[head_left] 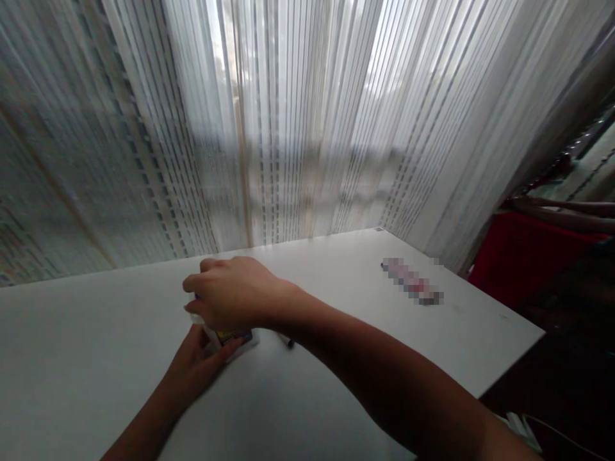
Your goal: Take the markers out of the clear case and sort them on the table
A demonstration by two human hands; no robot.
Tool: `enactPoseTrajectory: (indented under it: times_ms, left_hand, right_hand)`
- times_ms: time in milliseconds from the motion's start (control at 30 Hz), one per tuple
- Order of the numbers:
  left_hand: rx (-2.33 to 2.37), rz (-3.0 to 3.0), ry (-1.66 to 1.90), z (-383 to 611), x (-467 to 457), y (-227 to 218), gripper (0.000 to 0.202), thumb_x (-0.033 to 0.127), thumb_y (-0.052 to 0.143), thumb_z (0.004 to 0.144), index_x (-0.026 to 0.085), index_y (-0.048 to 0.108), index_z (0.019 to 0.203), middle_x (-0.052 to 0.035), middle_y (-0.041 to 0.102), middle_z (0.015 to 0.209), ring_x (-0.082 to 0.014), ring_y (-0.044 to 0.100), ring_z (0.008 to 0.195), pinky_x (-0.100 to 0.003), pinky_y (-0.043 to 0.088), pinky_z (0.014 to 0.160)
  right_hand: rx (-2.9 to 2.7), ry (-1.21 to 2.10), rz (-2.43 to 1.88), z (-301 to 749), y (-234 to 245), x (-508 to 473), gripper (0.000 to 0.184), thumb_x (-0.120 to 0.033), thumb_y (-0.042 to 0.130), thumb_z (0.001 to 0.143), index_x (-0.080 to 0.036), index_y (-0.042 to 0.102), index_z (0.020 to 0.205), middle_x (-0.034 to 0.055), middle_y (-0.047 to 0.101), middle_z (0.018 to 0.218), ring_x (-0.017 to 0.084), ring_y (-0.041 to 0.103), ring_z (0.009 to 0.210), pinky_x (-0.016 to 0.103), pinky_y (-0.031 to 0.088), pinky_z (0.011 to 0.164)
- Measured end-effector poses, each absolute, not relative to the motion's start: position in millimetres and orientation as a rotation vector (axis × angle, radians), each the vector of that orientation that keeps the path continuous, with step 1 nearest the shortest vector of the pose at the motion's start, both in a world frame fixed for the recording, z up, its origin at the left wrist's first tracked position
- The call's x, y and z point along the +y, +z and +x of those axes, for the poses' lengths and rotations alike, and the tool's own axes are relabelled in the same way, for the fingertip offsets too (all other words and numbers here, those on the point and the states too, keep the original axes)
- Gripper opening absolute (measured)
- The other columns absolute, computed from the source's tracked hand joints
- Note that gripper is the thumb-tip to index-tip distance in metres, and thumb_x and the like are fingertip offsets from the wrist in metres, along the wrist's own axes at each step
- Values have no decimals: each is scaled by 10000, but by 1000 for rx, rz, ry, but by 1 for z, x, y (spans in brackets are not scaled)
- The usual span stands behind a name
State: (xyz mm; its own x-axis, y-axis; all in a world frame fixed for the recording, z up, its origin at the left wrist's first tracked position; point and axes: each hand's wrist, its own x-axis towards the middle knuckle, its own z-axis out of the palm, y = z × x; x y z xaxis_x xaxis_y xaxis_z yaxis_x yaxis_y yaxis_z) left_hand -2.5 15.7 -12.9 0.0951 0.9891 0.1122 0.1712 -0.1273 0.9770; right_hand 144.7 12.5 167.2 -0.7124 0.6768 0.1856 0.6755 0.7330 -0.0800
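On the white table [307,410], my left hand [204,362] is wrapped round the lower part of a small white container [244,335] with a yellow and dark label. My right hand [235,291] arches over its top with the fingers curled down and closed. A bit of blue shows under those fingers, but what exactly they grip is hidden. Most of the container is covered by both hands. A thin dark-ended stick, perhaps a pen [287,341], lies partly behind my right forearm.
Towards the right of the table lies a long pinkish object [410,282], blurred by pixelation. Striped sheer curtains [298,128] hang along the table's far edge. Beyond the right edge are red cloth [528,262] and a dark area with a pale cable.
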Motion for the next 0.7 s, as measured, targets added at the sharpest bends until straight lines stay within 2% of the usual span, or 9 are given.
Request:
enactPoseTrajectory:
  times_ms: [100, 200, 567, 700]
  left_hand:
    - [1213, 1442, 1134, -3, 16, -13, 440, 439, 798, 671, 186, 578, 957, -100, 761, 982, -320, 733, 934, -429, 613, 786]
    - [1176, 1435, 1126, -3, 16, -11, 487, 438, 804, 660, 181, 574, 1003, -108, 763, 1006, -325, 734, 953, -439, 615, 810]
    - [1149, 1374, 1143, -2, 17, -6, 570, 467, 848, 612, 171, 595, 1028, -120, 768, 1020, -335, 733, 986, -456, 620, 851]
    - [1149, 1380, 1119, -4, 20, -8, 569, 452, 868, 584, 170, 607, 1004, -120, 770, 1012, -344, 727, 1000, -464, 611, 864]
  right_hand:
    - [-2766, 29, -1122, 142, 170, 17, 212, -245, 572, 903, -160, 681, 1064, 113, 709, 1068, 237, 657, 903, 307, 475, 676]
    - [-2771, 60, -1156, 142, 174, 18, 249, -247, 612, 864, -164, 681, 1089, 118, 719, 1082, 257, 661, 928, 309, 476, 659]
    - [-2746, -23, -1069, 148, 176, 18, 139, -141, 604, 796, -165, 693, 900, 78, 730, 901, 202, 648, 806, 274, 438, 641]
    - [-2725, -76, -1018, 149, 179, 19, 140, -118, 599, 796, -162, 680, 901, 68, 723, 928, 198, 643, 838, 273, 425, 659]
